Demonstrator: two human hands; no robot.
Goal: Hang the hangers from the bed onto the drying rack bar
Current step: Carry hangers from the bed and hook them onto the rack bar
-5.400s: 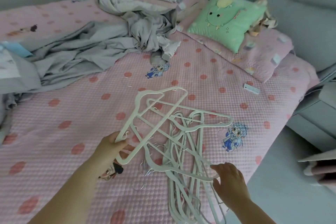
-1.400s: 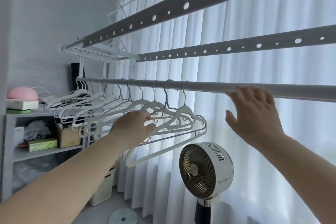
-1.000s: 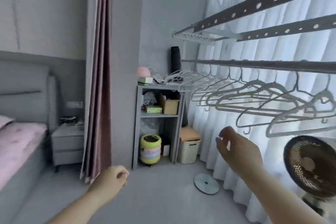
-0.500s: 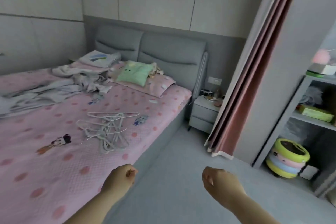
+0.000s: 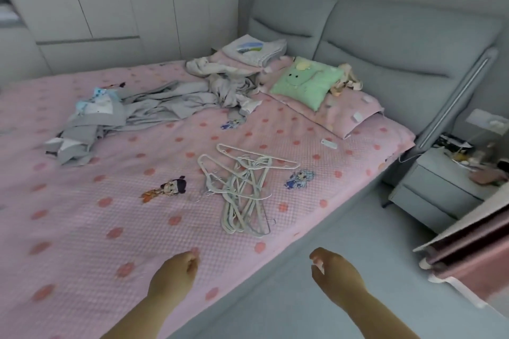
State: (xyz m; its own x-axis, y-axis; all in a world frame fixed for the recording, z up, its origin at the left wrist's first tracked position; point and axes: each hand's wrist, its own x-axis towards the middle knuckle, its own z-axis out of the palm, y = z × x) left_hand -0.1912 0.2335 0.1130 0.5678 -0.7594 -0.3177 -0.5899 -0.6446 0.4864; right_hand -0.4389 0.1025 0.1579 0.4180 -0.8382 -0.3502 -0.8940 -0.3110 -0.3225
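White hangers (image 5: 242, 187) are piled on the bed (image 5: 82, 228) near its floor-side edge, long axis pointed toward the headboard. Left hand (image 5: 176, 275) is held over the bed, right hand (image 5: 333, 275) just off its edge. Both are loosely curled, nothing held. Pile lies ahead, between them.

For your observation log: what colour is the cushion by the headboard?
Light green cushion, head view.

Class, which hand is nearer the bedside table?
Right. The right hand is over the floor, toward the bedside table; the left hand is farther off, over the bed.
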